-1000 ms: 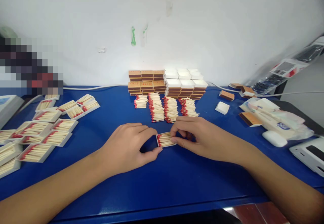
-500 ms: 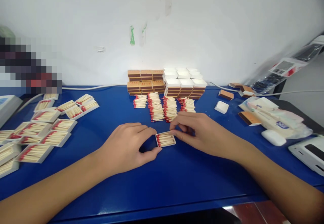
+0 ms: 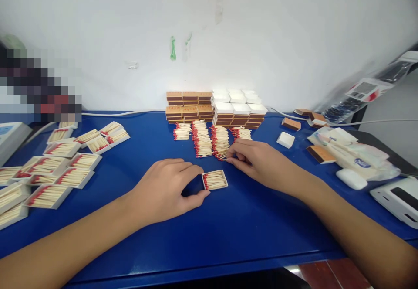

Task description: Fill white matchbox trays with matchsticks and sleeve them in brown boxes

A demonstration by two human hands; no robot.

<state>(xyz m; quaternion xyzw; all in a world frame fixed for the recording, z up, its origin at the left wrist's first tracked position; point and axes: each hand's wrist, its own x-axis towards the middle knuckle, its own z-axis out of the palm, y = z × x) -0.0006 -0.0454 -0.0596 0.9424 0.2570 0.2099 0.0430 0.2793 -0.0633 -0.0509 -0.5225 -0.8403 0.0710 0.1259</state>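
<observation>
The left hand's [image 3: 173,188] thumb and forefinger hold the near end of a small white rectangular cardboard tray [image 3: 226,178] between them; red-tipped pale wooden matches [image 3: 214,180] fill it on the blue glossy worktop [image 3: 209,241]. Beyond the tray, the right hand's [image 3: 257,160] fingers are narrow, beside a loose row of red-tipped wooden matches [image 3: 220,140]; whether they grip one, I cannot tell.

On the blue worktop [image 3: 209,241], the left hand [image 3: 168,189] holds one end of a match-filled tray [image 3: 225,179] between thumb and forefinger; the right hand [image 3: 256,161] reaches beside red-tipped matches [image 3: 220,141] in front of stacked matchboxes [image 3: 189,111]
</observation>
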